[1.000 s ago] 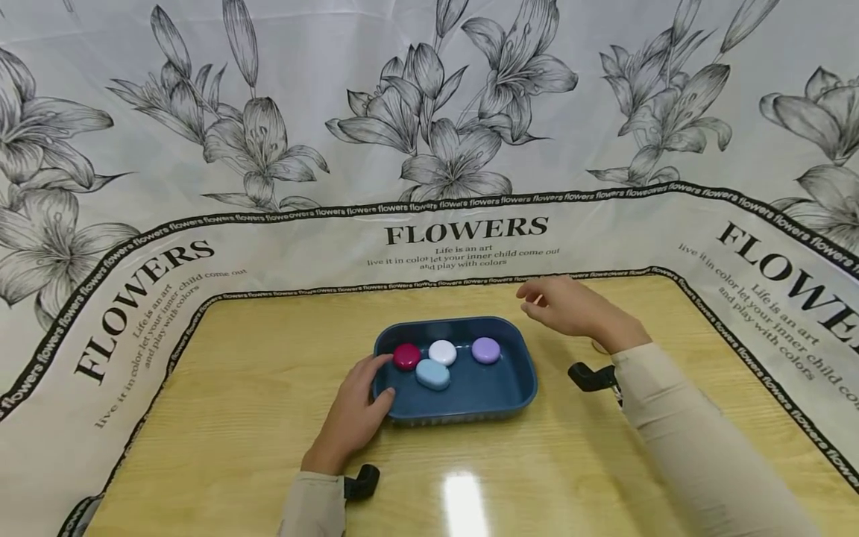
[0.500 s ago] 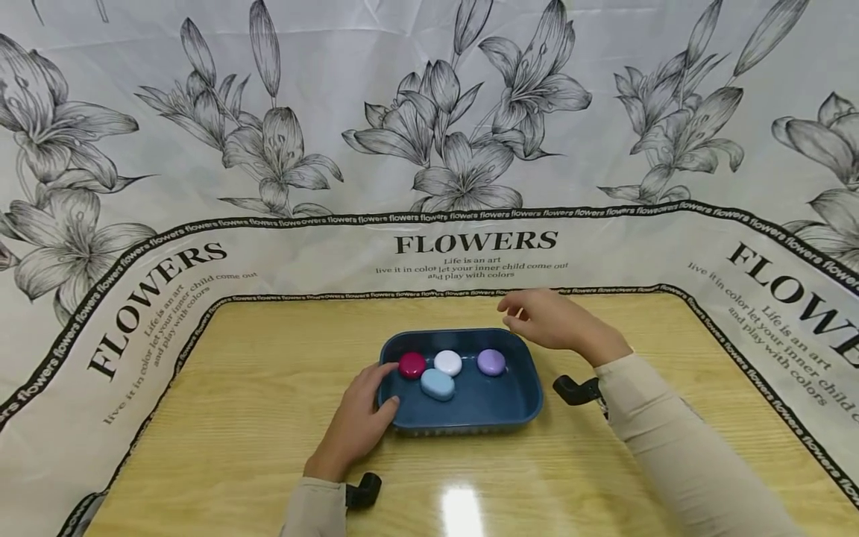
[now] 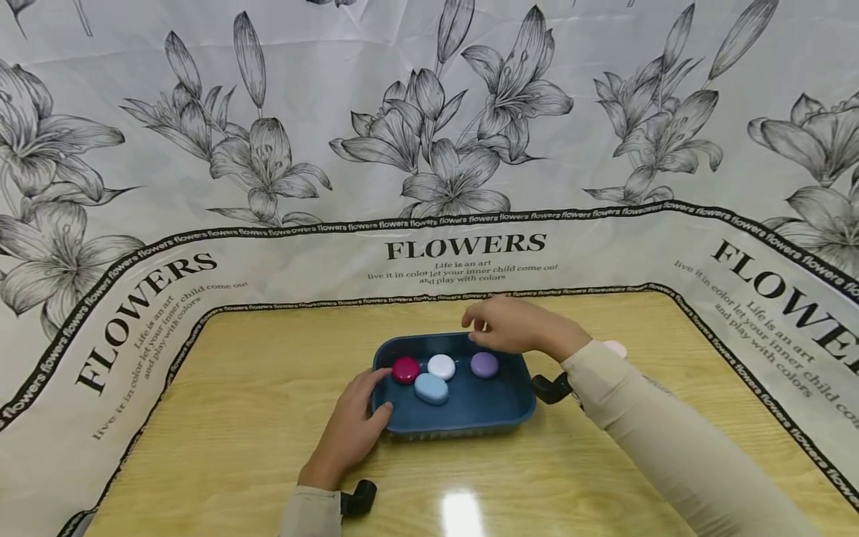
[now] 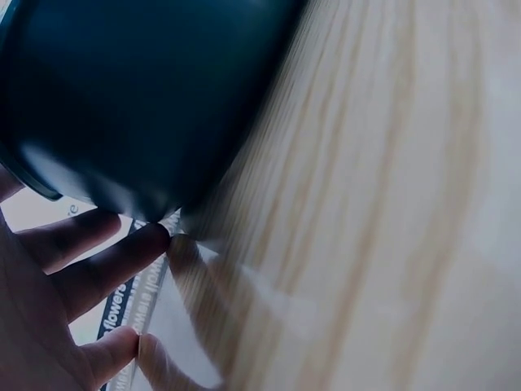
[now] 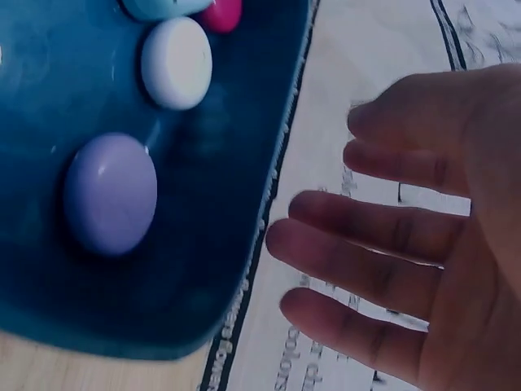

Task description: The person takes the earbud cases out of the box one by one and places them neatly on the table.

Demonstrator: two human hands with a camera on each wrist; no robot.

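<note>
We're bringing our loose, empty right hand (image 3: 513, 326) nearer the purple disc (image 3: 484, 365), our relaxed left hand (image 3: 351, 420) touching the tray (image 3: 478, 407).

The left hand (image 4: 57, 297) has its fingers right by a dark blue tub (image 4: 155, 98) on a stripy wooden surface (image 4: 366, 204).

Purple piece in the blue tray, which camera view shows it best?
The right wrist view: the purple piece appears largest there, whole and unobstructed. The head view shows it much smaller. The left wrist view doesn't show it.
</note>
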